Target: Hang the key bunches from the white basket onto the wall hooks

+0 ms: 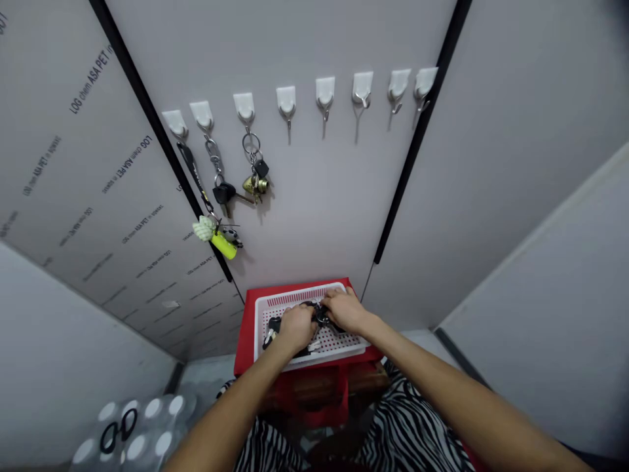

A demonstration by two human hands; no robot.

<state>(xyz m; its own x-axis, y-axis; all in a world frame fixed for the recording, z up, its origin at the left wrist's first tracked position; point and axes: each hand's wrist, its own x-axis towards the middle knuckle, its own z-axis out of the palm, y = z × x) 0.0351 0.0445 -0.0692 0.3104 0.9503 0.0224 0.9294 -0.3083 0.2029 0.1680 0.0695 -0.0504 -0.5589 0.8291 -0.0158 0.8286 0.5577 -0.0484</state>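
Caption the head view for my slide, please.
Left hand and right hand handle dark items in a white basket beneath eight wall hooks, keychains hanging from the leftmost three.

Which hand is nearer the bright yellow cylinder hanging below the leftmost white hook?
Left. The left hand, over the white perforated plastic basket, is below and right of the yellow cylinder; the right hand, also there, is farther right.

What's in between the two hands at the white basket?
In the head view, a black thing with shiny metal bits is between the left hand and right hand; it's too small to name.
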